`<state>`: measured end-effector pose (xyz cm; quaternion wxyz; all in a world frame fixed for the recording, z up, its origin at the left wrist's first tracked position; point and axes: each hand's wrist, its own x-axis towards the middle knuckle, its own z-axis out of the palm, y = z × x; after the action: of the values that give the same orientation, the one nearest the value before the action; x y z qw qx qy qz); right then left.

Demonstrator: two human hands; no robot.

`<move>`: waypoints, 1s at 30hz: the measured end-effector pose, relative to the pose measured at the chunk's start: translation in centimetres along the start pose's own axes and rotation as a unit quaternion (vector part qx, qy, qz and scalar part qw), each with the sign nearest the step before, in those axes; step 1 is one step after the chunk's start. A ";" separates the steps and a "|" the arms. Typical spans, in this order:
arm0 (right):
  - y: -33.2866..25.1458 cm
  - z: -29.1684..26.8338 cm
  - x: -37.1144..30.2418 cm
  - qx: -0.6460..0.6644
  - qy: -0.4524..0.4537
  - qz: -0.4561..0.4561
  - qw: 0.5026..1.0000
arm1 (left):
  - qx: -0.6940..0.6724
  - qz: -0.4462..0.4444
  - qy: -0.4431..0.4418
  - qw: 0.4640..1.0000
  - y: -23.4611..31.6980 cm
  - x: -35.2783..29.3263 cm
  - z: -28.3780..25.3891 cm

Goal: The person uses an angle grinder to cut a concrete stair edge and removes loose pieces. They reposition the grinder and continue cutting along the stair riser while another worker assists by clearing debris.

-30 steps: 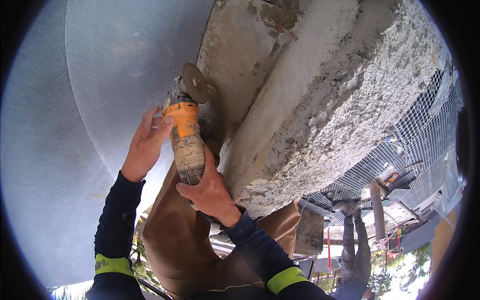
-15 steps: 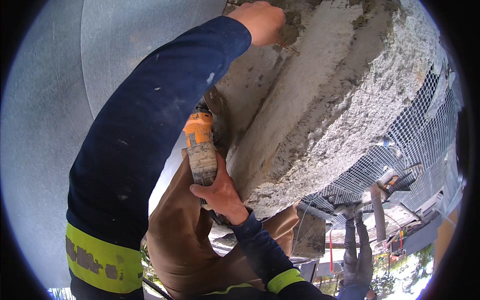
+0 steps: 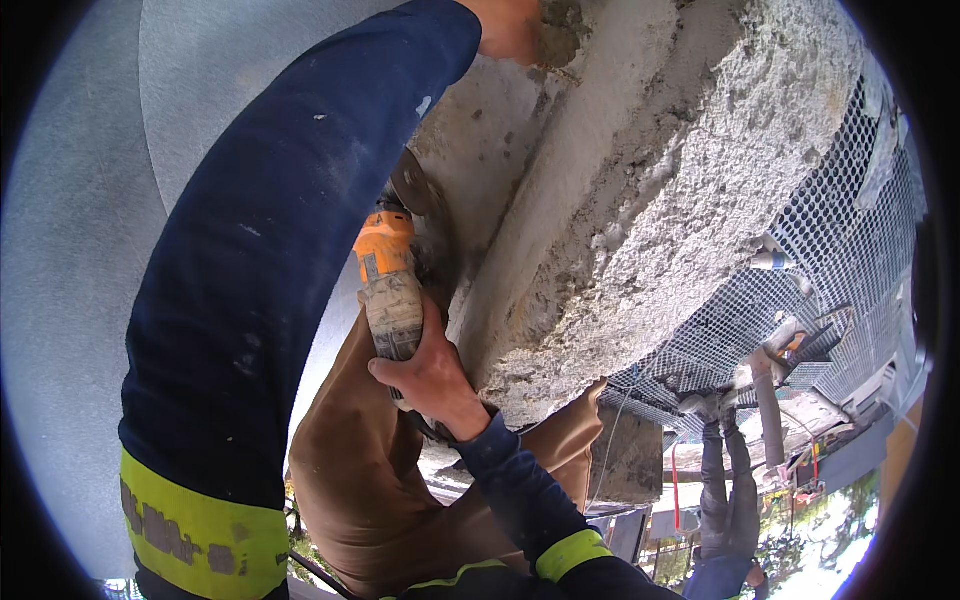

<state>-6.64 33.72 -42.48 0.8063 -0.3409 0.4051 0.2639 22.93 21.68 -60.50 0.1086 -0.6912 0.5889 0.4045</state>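
Note:
My right hand point(image 3: 430, 378) is wrapped round the dusty grey body of an orange angle grinder point(image 3: 386, 243). The grinder's head points up the picture, with a dark disc point(image 3: 410, 183) at its end, next to the concrete. My left arm reaches across to the upper edge, where my left hand point(image 3: 508, 28) is partly cut off and looks closed. A thin reddish stick-like thing point(image 3: 565, 75) shows beside it on the concrete point(image 3: 590, 180); whether the fingers hold it cannot be made out. Part of the grinder lies behind my left sleeve point(image 3: 270, 230).
A large smooth grey sheet point(image 3: 75, 270) fills the left side. My knees in brown trousers point(image 3: 360, 470) are below the grinder. Rough broken concrete point(image 3: 670, 240) runs to the right, beside metal mesh point(image 3: 840, 230). Another person's legs point(image 3: 728, 480) are at the lower right, near a pipe point(image 3: 768, 415).
My left hand has gone further up, partly out of the picture. The grinder and my right hand have shifted slightly left, and more of the disc shows. My view has shifted a little.

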 end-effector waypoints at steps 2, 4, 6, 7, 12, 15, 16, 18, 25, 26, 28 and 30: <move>0.3 0.3 0.0 -0.002 -0.013 -0.007 1.000 | -0.029 -0.028 0.142 0.989 -2.5 -1.0 0.3; 0.7 0.1 0.1 -0.012 -0.009 -0.010 1.000 | -0.181 -0.085 0.330 0.923 -2.4 -2.7 -1.4; 1.0 -0.2 0.1 -0.031 0.004 -0.009 0.999 | -0.345 -0.162 0.445 0.810 0.4 -6.9 -5.5; 1.0 -0.2 0.0 -0.026 0.001 0.002 1.000 | -0.376 -0.196 0.454 0.784 1.3 -9.6 -6.4; 1.8 -0.7 0.3 -0.054 0.001 0.001 0.999 | -0.436 -0.227 0.544 0.680 5.9 -24.2 -0.6; 1.3 -0.7 0.2 -0.030 -0.024 0.032 0.999 | -0.506 -0.322 0.557 0.574 14.0 -30.8 3.2; 1.0 -0.6 0.3 -0.045 -0.025 0.034 0.998 | -0.534 -0.332 0.556 0.544 16.9 -32.7 4.1; 0.4 -0.4 0.1 -0.073 -0.028 0.042 0.996 | -0.581 -0.376 0.555 0.461 22.3 -35.3 5.0; 0.2 -0.2 0.0 -0.065 -0.032 0.072 0.995 | -0.618 -0.401 0.577 0.352 29.5 -35.8 7.4; 0.2 -0.3 -0.1 -0.062 -0.033 0.078 0.994 | -0.617 -0.403 0.571 0.362 29.7 -35.9 7.9; 0.2 -0.4 -0.1 -0.064 -0.030 0.086 0.994 | -0.621 -0.409 0.558 0.368 30.2 -35.9 8.7; 0.0 -0.3 -0.1 -0.074 -0.025 0.087 0.993 | -0.623 -0.413 0.550 0.372 30.4 -36.0 9.5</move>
<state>-6.85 33.47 -42.54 0.7625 -0.3563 0.3927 0.3708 -7.84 45.16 -31.98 -0.5476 -0.7904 -0.2585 0.0925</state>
